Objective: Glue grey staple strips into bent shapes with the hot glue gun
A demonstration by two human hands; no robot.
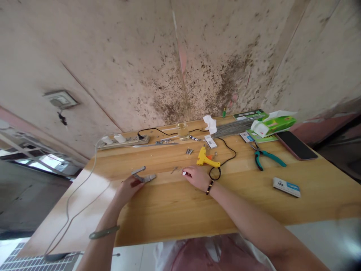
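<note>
My left hand (130, 190) is closed on a grey, jointed, angular piece (148, 178), with one arm of it sticking up and another reaching right. What exactly the piece is I cannot make out. To the right, my right hand (199, 177) rests low over the wooden table with its fingers pinched together. A small whitish spot shows at its fingertips, too small to name. Just left of those fingertips lie some thin slivers (174, 170). Beyond the right hand sits a yellow glue gun (207, 158) with a black cord. Short grey metal rods (189, 151) lie nearby.
A power strip (126, 143), a glass of liquid (182, 131) and a bundle of grey wires (232, 128) line the back near the wall. Teal-handled pliers (269, 156), a phone (296, 145), a tissue pack (275, 125) and a small box (287, 187) occupy the right side.
</note>
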